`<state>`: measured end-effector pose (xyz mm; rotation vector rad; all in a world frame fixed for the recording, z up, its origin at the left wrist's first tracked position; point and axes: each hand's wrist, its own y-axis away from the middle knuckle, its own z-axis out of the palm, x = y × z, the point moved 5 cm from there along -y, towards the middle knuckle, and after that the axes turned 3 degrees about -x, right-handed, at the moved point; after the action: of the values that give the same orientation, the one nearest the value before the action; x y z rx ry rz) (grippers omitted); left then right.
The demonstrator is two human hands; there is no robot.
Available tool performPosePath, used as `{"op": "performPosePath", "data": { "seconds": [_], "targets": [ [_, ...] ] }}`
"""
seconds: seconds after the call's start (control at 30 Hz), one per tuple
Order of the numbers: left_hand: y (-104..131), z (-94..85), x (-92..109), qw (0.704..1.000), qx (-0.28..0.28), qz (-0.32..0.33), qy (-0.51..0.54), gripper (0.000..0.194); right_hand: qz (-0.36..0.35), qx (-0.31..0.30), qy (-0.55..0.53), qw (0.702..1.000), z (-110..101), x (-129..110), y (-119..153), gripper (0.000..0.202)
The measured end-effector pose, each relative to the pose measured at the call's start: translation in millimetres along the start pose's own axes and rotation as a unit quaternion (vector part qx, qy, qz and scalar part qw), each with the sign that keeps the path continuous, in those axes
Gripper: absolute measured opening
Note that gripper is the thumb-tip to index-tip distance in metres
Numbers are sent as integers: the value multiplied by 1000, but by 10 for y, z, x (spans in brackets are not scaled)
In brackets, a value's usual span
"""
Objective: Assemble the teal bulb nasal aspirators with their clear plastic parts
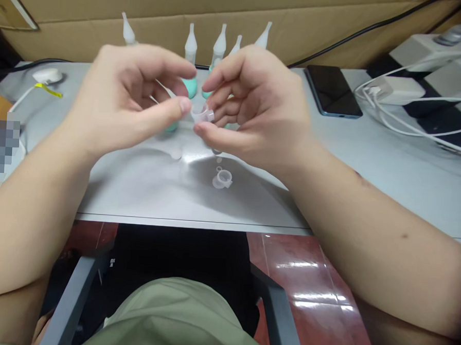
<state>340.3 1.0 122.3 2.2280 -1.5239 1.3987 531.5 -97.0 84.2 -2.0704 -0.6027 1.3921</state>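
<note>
Above the table, my right hand [257, 99] curls around a small translucent plastic cup with a side nub [200, 113], which rests by its thumb and fingers. Facing it is my left hand [130, 92], thumb and fingers apart; its thumb tip comes close to the cup, and whether they touch is unclear. Below the hands, a similar translucent ring-shaped piece [224, 178] lies on the table among tiny clear discs and rings. Behind the hands stand several bottles with white pointed nozzles [191, 41] and mint-green bases, partly hidden by my fingers.
A dark phone [333, 90] lies at the right of the grey table [144, 194]. Beyond it are white chargers [400, 93] and tangled cables. On the left sits a white oval device [47, 75] with a yellow-tagged cable. A cardboard wall [162, 4] backs the table.
</note>
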Motion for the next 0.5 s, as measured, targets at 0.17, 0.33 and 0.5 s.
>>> {"op": "performPosePath", "data": {
  "seconds": [0.17,0.33,0.5],
  "targets": [
    [-7,149,-8,995,-74,16,73,39,-53,-5,-31,998,9,-63,21,39],
    [-16,119,0,995,-37,54,75,30,-37,23,-11,999,-6,-129,5,32],
    [3,110,-12,994,10,55,97,13,-34,57,19,998,-4,-63,16,15]
  ]
}}
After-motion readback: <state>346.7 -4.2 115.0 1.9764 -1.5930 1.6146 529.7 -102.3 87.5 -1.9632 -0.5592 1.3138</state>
